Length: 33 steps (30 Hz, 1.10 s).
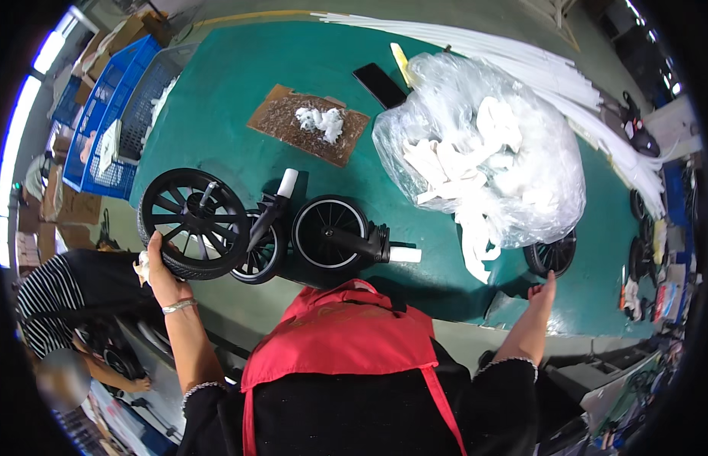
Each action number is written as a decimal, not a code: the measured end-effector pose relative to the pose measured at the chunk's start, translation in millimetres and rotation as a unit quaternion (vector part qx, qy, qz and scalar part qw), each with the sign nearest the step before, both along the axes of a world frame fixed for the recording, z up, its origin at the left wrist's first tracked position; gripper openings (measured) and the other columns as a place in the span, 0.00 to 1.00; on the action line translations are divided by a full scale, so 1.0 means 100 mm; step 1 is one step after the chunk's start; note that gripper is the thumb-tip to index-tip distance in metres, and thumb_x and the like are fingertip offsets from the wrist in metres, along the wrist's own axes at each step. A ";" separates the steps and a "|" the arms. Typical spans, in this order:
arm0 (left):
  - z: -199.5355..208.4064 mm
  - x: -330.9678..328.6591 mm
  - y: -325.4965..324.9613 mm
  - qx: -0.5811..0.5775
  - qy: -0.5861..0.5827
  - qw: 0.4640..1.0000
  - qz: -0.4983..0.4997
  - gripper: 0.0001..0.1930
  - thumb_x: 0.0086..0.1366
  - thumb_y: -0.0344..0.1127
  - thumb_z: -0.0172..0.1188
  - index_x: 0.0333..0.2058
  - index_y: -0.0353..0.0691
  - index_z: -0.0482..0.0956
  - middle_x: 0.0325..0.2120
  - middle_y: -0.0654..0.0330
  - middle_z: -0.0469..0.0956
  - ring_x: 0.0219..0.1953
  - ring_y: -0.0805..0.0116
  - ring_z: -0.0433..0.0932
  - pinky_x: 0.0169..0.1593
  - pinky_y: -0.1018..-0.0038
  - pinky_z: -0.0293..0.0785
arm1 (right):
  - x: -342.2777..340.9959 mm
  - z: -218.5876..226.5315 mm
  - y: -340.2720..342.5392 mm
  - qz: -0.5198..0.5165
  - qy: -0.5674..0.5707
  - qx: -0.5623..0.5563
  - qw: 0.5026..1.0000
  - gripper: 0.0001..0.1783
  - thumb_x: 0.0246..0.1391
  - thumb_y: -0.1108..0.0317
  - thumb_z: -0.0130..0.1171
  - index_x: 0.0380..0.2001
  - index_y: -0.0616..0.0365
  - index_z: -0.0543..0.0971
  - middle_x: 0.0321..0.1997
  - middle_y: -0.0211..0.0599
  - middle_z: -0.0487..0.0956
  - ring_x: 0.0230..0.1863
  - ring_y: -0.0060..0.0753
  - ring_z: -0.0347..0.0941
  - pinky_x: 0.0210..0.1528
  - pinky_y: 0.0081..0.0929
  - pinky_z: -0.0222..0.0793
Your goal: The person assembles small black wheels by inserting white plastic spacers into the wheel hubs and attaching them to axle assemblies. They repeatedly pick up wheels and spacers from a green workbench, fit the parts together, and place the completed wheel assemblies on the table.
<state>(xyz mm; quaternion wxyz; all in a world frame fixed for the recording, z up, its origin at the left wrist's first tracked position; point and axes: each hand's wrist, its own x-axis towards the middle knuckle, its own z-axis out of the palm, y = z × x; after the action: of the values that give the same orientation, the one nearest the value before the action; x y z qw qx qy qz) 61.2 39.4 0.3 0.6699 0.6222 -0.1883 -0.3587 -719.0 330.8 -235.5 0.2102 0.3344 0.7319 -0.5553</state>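
My left hand (162,275) grips the lower rim of a large black spoked wheel (231,228), its thumb lying over the tyre. A metal axle stub sticks up from the hub. Something white shows at the fingers of this hand. Beside that wheel lie two smaller black wheels in forks with white tube ends: one wheel (269,254) partly covered by the large wheel, the other wheel (323,228) flat on the green table. At the right table edge my right hand (538,296) has its fingers apart, a fingertip at the rim of another black wheel (553,257), which a plastic bag partly hides.
The clear plastic bag (552,175) of white pieces covers much of the green table's (225,61) right side. A cardboard piece (282,125) bears white grease-like stuff; a phone (379,85) lies beyond. Blue crates (103,171) stand left, white tubes (521,64) behind. A co-worker (57,292) works at lower left.
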 end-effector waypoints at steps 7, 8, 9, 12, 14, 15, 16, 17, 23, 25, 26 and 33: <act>-0.17 0.74 0.36 -0.022 0.007 0.999 0.032 0.09 0.59 0.35 0.67 0.36 0.40 0.79 0.29 0.67 0.80 0.29 0.77 0.77 0.32 0.80 0.73 | 0.09 -0.15 -0.37 0.095 -0.018 0.071 0.993 0.25 0.38 0.42 0.68 0.31 0.46 0.74 0.33 0.30 0.66 0.31 0.29 0.61 0.33 0.33 0.66; -0.16 0.83 0.43 -0.022 -0.006 0.999 0.036 0.10 0.61 0.35 0.66 0.39 0.39 0.79 0.33 0.64 0.81 0.32 0.74 0.79 0.35 0.79 0.76 | 0.13 -0.14 -0.35 0.088 -0.029 0.055 0.994 0.21 0.39 0.46 0.65 0.32 0.45 0.74 0.31 0.29 0.66 0.30 0.28 0.61 0.35 0.32 0.68; -0.14 0.89 0.50 -0.025 0.007 0.999 0.044 0.11 0.61 0.35 0.66 0.40 0.38 0.79 0.33 0.63 0.81 0.32 0.72 0.80 0.37 0.77 0.77 | 0.19 -0.15 -0.32 0.051 -0.045 0.041 0.997 0.18 0.39 0.50 0.63 0.32 0.45 0.73 0.32 0.29 0.67 0.31 0.29 0.62 0.36 0.32 0.69; -0.08 1.02 0.65 -0.012 0.016 0.998 0.055 0.13 0.61 0.35 0.66 0.41 0.36 0.78 0.36 0.61 0.82 0.34 0.68 0.82 0.39 0.73 0.80 | 0.43 -0.04 -0.15 -0.018 -0.016 -0.052 0.998 0.14 0.35 0.62 0.57 0.31 0.45 0.73 0.35 0.27 0.71 0.35 0.30 0.67 0.36 0.34 0.69; -0.11 1.04 0.71 -0.008 -0.027 0.997 0.073 0.13 0.60 0.33 0.66 0.42 0.36 0.76 0.36 0.60 0.81 0.34 0.68 0.82 0.37 0.74 0.80 | 0.51 0.03 0.07 0.010 0.031 -0.135 0.990 0.13 0.33 0.65 0.55 0.29 0.47 0.73 0.34 0.27 0.75 0.34 0.35 0.72 0.38 0.42 0.68; -0.13 1.02 0.72 -0.019 -0.062 0.994 0.084 0.14 0.60 0.32 0.66 0.42 0.36 0.74 0.35 0.60 0.81 0.33 0.69 0.82 0.36 0.74 0.80 | 0.46 0.11 0.18 0.021 0.018 -0.181 0.983 0.09 0.36 0.66 0.57 0.27 0.47 0.73 0.31 0.26 0.75 0.32 0.35 0.72 0.36 0.39 0.69; -0.24 1.06 0.72 -0.009 -0.038 0.995 0.086 0.15 0.60 0.32 0.66 0.43 0.35 0.74 0.35 0.60 0.81 0.33 0.69 0.82 0.36 0.74 0.80 | 0.49 0.19 0.24 0.030 0.009 -0.230 0.973 0.06 0.38 0.66 0.58 0.24 0.46 0.74 0.27 0.24 0.76 0.31 0.35 0.73 0.35 0.36 0.70; -0.25 1.09 0.79 -0.004 -0.027 0.995 0.091 0.15 0.60 0.32 0.66 0.43 0.36 0.74 0.35 0.60 0.81 0.33 0.69 0.82 0.36 0.74 0.80 | 0.58 0.36 0.11 0.038 0.039 -0.287 0.956 0.05 0.40 0.68 0.59 0.24 0.48 0.74 0.26 0.25 0.76 0.29 0.35 0.73 0.36 0.36 0.71; -0.43 1.11 0.94 0.012 0.031 0.995 0.098 0.12 0.62 0.32 0.65 0.42 0.36 0.75 0.35 0.60 0.81 0.32 0.70 0.82 0.36 0.75 0.80 | 1.05 1.94 -0.59 0.213 0.279 -0.348 0.869 0.08 0.51 0.73 0.61 0.36 0.54 0.76 0.26 0.27 0.74 0.29 0.25 0.71 0.40 0.31 0.74; -0.46 1.09 1.03 0.015 -0.009 0.995 0.103 0.11 0.62 0.33 0.64 0.41 0.37 0.75 0.34 0.61 0.81 0.32 0.70 0.82 0.36 0.75 0.79 | 1.37 2.37 -1.03 0.195 0.390 -0.356 0.826 0.11 0.53 0.73 0.61 0.40 0.57 0.75 0.31 0.28 0.74 0.33 0.24 0.70 0.41 0.27 0.74; -0.46 1.08 1.07 0.021 -0.005 0.994 0.109 0.11 0.62 0.32 0.64 0.41 0.37 0.75 0.34 0.61 0.81 0.32 0.70 0.82 0.37 0.75 0.79 | 1.68 2.57 -1.35 0.191 0.465 -0.324 0.802 0.14 0.52 0.76 0.62 0.42 0.60 0.74 0.35 0.34 0.76 0.34 0.27 0.72 0.41 0.28 0.74; -0.50 1.04 1.43 0.017 0.023 0.987 0.159 0.17 0.62 0.31 0.64 0.48 0.36 0.71 0.39 0.59 0.79 0.37 0.69 0.81 0.40 0.75 0.79 | 3.00 2.40 -3.00 0.383 0.693 -0.087 0.605 0.20 0.40 0.72 0.71 0.37 0.63 0.76 0.34 0.34 0.77 0.35 0.23 0.71 0.39 0.24 0.70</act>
<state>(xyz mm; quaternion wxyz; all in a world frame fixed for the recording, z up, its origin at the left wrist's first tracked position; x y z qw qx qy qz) 164.7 182.8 -50.1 0.7118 0.6472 -0.0655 -0.2649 -418.6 30.6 4.9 -0.1386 -0.4810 0.6677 -0.5509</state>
